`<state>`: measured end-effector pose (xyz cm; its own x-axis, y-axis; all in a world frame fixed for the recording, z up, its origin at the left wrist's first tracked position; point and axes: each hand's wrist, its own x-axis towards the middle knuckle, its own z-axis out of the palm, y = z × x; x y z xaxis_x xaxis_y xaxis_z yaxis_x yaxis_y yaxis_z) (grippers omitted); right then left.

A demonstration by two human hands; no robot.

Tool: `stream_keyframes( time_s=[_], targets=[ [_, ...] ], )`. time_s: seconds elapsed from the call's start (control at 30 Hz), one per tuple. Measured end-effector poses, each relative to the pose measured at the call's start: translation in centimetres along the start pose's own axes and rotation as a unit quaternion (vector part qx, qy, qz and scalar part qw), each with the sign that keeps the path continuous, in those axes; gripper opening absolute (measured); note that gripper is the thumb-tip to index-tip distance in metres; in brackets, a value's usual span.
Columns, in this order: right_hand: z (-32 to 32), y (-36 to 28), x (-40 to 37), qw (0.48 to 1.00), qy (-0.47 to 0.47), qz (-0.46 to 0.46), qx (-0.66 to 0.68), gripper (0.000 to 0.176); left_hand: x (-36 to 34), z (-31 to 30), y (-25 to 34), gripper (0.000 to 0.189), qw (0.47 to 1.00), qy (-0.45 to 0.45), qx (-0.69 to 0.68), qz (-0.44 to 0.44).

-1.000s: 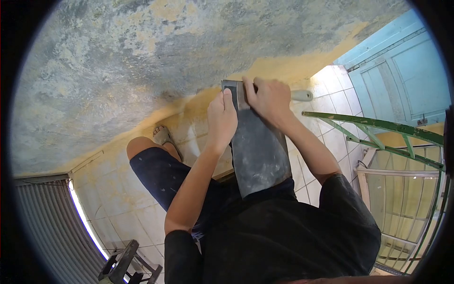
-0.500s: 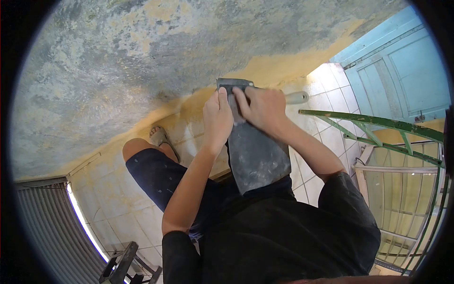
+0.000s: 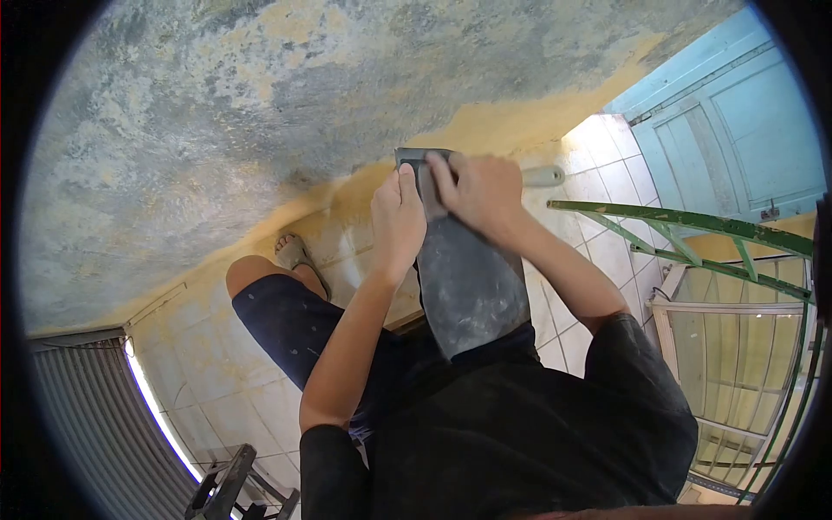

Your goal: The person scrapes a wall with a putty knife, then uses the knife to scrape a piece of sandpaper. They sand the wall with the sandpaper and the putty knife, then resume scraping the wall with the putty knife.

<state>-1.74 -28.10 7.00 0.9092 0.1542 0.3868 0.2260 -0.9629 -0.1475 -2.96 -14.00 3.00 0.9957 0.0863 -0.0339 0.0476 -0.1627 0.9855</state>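
A dark grey, dusty sheet (image 3: 475, 286), which looks like sandpaper, hangs from my hands down over my lap. My left hand (image 3: 399, 217) pinches its upper left edge, thumb on top. My right hand (image 3: 487, 195) is closed at the upper right of the sheet, its thumb side near the top edge and slightly blurred. Out of the far side of this fist sticks a pale handle (image 3: 544, 177) with a hole in its end, apparently a putty knife's. Its blade cannot be made out among the fingers and the sheet.
A patchy grey and yellow wall (image 3: 217, 130) rises in front. At right are a green metal frame (image 3: 693, 217), a blue door (image 3: 737, 130) and a glazed cabinet (image 3: 732, 347). A dark stand (image 3: 230, 485) is at lower left on the tiled floor (image 3: 217, 381).
My right hand has shifted slightly left along the top of the sheet, and the sheet's upper and right edges have moved a little. My left hand keeps its grip.
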Motion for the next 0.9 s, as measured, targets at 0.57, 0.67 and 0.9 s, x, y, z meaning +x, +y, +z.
stream_keyframes(
  time_s=[0.57,0.67,0.9],
  targets=[
    [1.0,1.1,1.0,1.0,0.028,0.007,0.006,0.05,-0.3,0.2,0.3,0.048,1.0,-0.01,0.001,0.003],
    [-0.2,0.1,-0.6,1.0,0.017,-0.007,0.015,0.051,-0.1,0.2,0.2,0.049,1.0,0.001,0.012,0.003],
    [0.2,1.1,0.9,1.0,0.017,0.021,0.012,0.052,-0.3,0.4,0.1,0.049,1.0,-0.003,0.029,0.01]
  ],
)
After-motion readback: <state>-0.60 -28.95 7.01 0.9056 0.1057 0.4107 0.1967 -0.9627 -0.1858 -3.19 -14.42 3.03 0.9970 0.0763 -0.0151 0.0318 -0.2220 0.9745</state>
